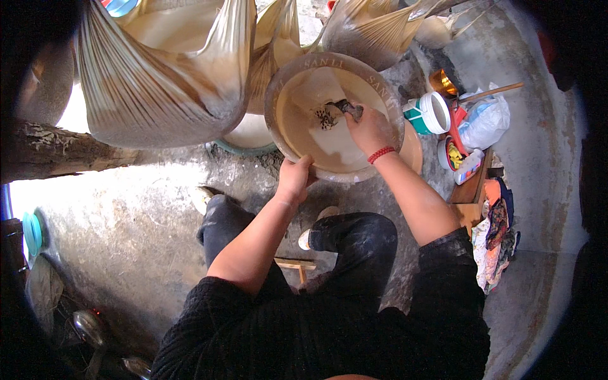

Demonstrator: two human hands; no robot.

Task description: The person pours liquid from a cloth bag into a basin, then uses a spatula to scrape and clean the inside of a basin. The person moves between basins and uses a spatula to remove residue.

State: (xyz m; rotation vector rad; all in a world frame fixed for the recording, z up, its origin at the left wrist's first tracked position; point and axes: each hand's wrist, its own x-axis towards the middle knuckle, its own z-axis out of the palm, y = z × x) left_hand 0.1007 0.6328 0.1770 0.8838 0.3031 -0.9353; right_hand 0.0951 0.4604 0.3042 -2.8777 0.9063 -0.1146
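A wide round basin (289, 69), pale inside with a brownish rim, is tipped toward me. My left hand (296, 177) is closed around its near rim. Inside the basin, my right hand (369, 130), with a red beaded band at the wrist, grips a small dark, crumpled scrubbing piece (347, 109); its exact kind is unclear. Dark specks (326, 118) show against the pale inside just left of that piece. Part of an orange-brown tub (413, 149) shows behind the basin's right side.
Cloth slings (161, 95) hang heavily at the upper left, above a green-rimmed tub (244, 147). A log (69, 149) juts in from the left. To the right stand a white-and-green bucket (436, 113), a plastic bag (486, 119) and piled cloths (497, 234).
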